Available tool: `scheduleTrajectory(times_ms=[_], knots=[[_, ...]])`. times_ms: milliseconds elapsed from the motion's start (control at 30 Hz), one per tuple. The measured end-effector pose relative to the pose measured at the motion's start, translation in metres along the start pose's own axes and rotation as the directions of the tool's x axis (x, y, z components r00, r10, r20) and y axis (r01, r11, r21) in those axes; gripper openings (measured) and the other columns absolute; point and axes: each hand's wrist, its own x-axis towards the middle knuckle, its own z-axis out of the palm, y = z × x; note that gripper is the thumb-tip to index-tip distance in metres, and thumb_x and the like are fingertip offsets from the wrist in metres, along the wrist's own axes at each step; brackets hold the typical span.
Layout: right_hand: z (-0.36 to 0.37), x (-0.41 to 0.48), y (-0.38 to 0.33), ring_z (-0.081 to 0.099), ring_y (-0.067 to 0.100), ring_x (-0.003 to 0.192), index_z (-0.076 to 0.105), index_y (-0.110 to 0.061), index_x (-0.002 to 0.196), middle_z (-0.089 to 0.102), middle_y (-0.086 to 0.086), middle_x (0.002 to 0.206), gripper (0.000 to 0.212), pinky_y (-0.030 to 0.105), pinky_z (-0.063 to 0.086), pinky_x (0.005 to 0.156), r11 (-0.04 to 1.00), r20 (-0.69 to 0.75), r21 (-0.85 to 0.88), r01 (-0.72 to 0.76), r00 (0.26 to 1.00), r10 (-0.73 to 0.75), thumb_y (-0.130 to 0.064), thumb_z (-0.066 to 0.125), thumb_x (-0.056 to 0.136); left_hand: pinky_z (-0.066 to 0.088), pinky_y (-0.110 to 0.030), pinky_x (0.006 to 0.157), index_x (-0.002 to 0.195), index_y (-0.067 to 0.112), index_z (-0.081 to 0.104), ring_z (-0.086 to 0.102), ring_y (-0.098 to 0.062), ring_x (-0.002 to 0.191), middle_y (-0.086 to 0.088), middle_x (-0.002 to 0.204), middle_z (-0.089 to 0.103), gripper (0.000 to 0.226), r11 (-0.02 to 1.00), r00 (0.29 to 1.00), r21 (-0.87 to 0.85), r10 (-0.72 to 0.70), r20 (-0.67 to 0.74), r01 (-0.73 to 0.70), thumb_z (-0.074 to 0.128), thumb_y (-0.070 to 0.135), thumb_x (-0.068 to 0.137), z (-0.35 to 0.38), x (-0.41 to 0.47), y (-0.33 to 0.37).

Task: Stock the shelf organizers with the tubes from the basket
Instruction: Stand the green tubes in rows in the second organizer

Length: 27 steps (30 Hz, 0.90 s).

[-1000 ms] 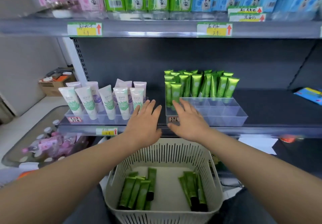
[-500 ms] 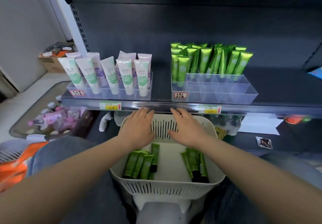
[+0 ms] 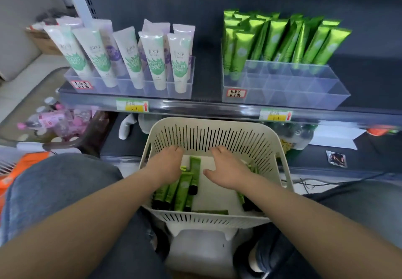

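The white slotted basket point(image 3: 217, 135) stands between my knees below the shelf. Several green tubes point(image 3: 185, 188) lie flat in its left half, and more green tubes point(image 3: 244, 200) lie at the right, mostly under my arm. My left hand point(image 3: 165, 165) reaches down onto the upper ends of the left pile, fingers pointing down. My right hand point(image 3: 228, 170) hovers over the right pile with its thumb spread. Neither hand lifts a tube. On the shelf, the clear organizer point(image 3: 304, 87) has upright green tubes point(image 3: 280, 39) in its back rows; its front cells hold nothing.
A second clear organizer point(image 3: 104, 85) on the left holds white and purple tubes point(image 3: 152, 59). The shelf edge point(image 3: 206, 109) with price tags runs just above the basket. A bin of pink bottles point(image 3: 54, 120) sits low left; cardboard boxes stand far left.
Both hands dropped from shelf height past the basket rim down into the basket onto the tubes. My view tilted downward and closer.
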Motion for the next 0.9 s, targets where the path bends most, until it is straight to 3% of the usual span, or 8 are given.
scheduleTrajectory(times_ms=[200, 400, 567, 633, 700, 733, 900], knots=[[0.023, 0.018, -0.004, 0.038, 0.027, 0.129, 0.033, -0.011, 0.140, 0.037, 0.009, 0.140, 0.063, 0.036, 0.037, 0.103, 0.998, 0.105, 0.059, -0.025, 0.994, 0.018, -0.039, 0.056, 0.088, 0.041, -0.038, 0.102, 0.131, 0.005, 0.040, 0.042, -0.029, 0.123, -0.015, 0.130, 0.044, 0.045, 0.997, 0.987, 0.070, 0.004, 0.159, -0.015, 0.046, 0.000, 0.086, 0.018, 0.019, -0.009], [0.042, 0.040, -0.005, 0.044, 0.026, 0.118, 0.045, -0.009, 0.128, 0.045, 0.013, 0.127, 0.048, 0.033, 0.041, 0.095, 0.992, 0.209, 0.099, -0.078, 0.976, 0.056, -0.034, 0.056, 0.088, 0.045, -0.036, 0.093, 0.130, 0.004, 0.041, 0.049, -0.030, 0.116, -0.015, 0.127, 0.045, 0.042, 0.990, 0.951, 0.144, -0.045, 0.306, 0.000, 0.048, 0.001, 0.089, 0.021, 0.037, -0.012], [0.059, 0.060, -0.003, 0.047, 0.024, 0.115, 0.048, -0.008, 0.127, 0.045, 0.011, 0.124, 0.048, 0.030, 0.040, 0.089, 0.988, 0.284, 0.111, -0.107, 0.956, 0.072, -0.032, 0.059, 0.087, 0.046, -0.038, 0.097, 0.132, 0.004, 0.044, 0.049, -0.030, 0.116, -0.015, 0.128, 0.045, 0.041, 0.980, 0.917, 0.197, -0.082, 0.391, 0.004, 0.047, 0.006, 0.091, 0.024, 0.057, -0.020], [0.068, 0.069, -0.003, 0.049, 0.024, 0.108, 0.053, -0.010, 0.117, 0.047, 0.009, 0.114, 0.039, 0.030, 0.042, 0.084, 0.984, 0.309, 0.119, -0.131, 0.947, 0.089, -0.032, 0.060, 0.086, 0.046, -0.041, 0.098, 0.133, 0.003, 0.043, 0.050, -0.031, 0.116, -0.015, 0.128, 0.045, 0.042, 0.973, 0.902, 0.232, -0.100, 0.419, 0.000, 0.048, 0.007, 0.091, 0.026, 0.064, -0.020], [0.080, 0.078, -0.002, 0.050, 0.021, 0.094, 0.055, -0.018, 0.089, 0.052, 0.007, 0.102, 0.020, 0.027, 0.040, 0.073, 0.981, 0.325, 0.129, -0.142, 0.941, 0.094, -0.035, 0.061, 0.083, 0.046, -0.042, 0.098, 0.133, 0.002, 0.043, 0.049, -0.031, 0.117, -0.016, 0.129, 0.046, 0.042, 0.967, 0.891, 0.256, -0.104, 0.443, -0.014, 0.047, 0.005, 0.092, 0.030, 0.071, -0.020], [0.087, 0.083, -0.001, 0.049, 0.020, 0.089, 0.053, -0.019, 0.084, 0.054, 0.008, 0.100, 0.021, 0.026, 0.038, 0.070, 0.980, 0.327, 0.132, -0.147, 0.940, 0.097, -0.039, 0.061, 0.082, 0.045, -0.041, 0.099, 0.133, 0.002, 0.043, 0.049, -0.031, 0.117, -0.015, 0.129, 0.047, 0.041, 0.964, 0.888, 0.264, -0.104, 0.448, -0.020, 0.047, 0.005, 0.092, 0.032, 0.074, -0.020], [0.096, 0.099, -0.003, 0.047, 0.021, 0.099, 0.056, -0.009, 0.115, 0.048, 0.010, 0.108, 0.046, 0.027, 0.041, 0.077, 0.982, 0.359, 0.136, -0.132, 0.930, 0.075, -0.039, 0.067, 0.081, 0.045, -0.039, 0.099, 0.133, 0.000, 0.043, 0.049, -0.030, 0.119, -0.017, 0.132, 0.047, 0.041, 0.953, 0.845, 0.301, -0.127, 0.519, -0.041, 0.049, 0.010, 0.094, 0.035, 0.087, -0.024]])
